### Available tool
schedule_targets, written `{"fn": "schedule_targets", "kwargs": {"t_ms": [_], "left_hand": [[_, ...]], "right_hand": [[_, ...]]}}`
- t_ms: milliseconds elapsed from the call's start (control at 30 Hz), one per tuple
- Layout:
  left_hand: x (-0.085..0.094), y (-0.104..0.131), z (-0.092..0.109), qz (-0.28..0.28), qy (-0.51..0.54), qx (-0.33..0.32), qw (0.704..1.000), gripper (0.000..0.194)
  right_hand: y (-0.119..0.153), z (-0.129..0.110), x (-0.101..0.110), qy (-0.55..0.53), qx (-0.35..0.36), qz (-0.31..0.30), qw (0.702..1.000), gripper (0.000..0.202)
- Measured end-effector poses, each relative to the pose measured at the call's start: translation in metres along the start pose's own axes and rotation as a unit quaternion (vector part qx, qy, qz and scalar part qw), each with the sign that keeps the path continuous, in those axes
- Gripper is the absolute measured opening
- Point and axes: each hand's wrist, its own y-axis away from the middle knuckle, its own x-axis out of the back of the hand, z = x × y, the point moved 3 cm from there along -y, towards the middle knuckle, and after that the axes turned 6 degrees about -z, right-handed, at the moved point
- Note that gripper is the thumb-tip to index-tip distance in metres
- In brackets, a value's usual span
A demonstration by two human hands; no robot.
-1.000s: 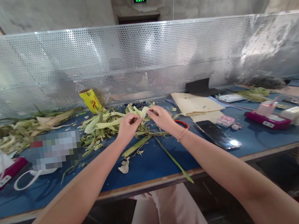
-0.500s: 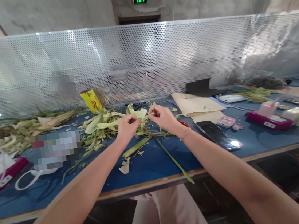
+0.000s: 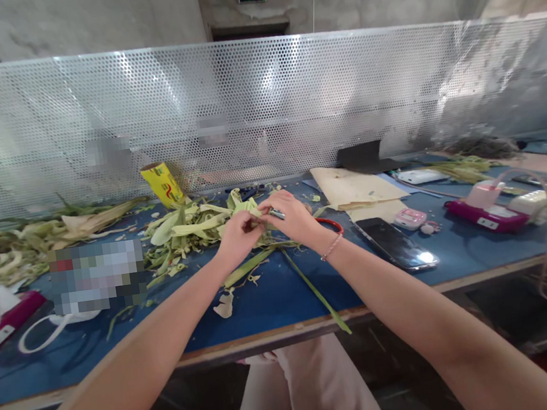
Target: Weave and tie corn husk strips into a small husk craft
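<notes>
Leaf [image 3: 252, 207] sits pinched in left hand [image 3: 241, 235], beside right hand [image 3: 292, 216] gripping a metallic piece [image 3: 276, 213].

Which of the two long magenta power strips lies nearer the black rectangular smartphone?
The right-hand magenta power strip; the other one lies at the far left.

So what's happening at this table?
A person works with both bare hands close together over a pile of pale green husks or leaves. The left hand pinches a piece of it; the right hand meets it, with a small metallic object at its fingers. A long green strip hangs over the table edge.
</notes>
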Motion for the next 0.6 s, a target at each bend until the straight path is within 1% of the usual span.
{"fn": "schedule_targets", "kwargs": {"t_ms": [100,167,233,267,333,400,467,533,600], "left_hand": [[-0.001,0.0,-0.006,-0.02,0.066,0.008,0.998,0.016],[-0.001,0.0,-0.008,-0.018,0.073,0.009,0.997,0.023],[0.001,0.0,-0.007,-0.007,0.057,0.015,0.998,0.028],[0.002,0.0,-0.005,-0.001,0.049,0.02,0.999,0.029],[0.005,0.0,-0.001,0.01,0.035,0.031,0.999,0.028],[0.007,0.0,0.004,0.017,0.014,0.034,0.999,0.027],[0.008,0.0,0.008,0.017,-0.021,0.015,1.0,0.026],[0.008,0.001,0.011,0.008,-0.047,-0.017,0.999,0.026],[0.006,0.001,0.013,-0.003,-0.054,-0.039,0.998,0.025]], "right_hand": [[0.0,0.004,-0.001,-0.015,0.011,0.013,1.0,0.007],[0.0,0.003,-0.002,-0.029,0.022,0.011,0.999,0.008],[0.001,0.001,-0.004,-0.044,0.006,0.009,0.999,0.006],[0.001,0.001,-0.005,-0.056,-0.011,0.011,0.998,0.005],[0.002,0.002,-0.007,-0.093,-0.055,0.016,0.994,0.01],[0.002,0.006,-0.01,-0.14,-0.104,0.022,0.984,0.015],[0.002,0.013,-0.014,-0.186,-0.161,0.022,0.969,0.019],[0.001,0.021,-0.018,-0.216,-0.215,0.018,0.952,0.022],[0.0,0.026,-0.021,-0.224,-0.232,0.004,0.947,0.024]]}}
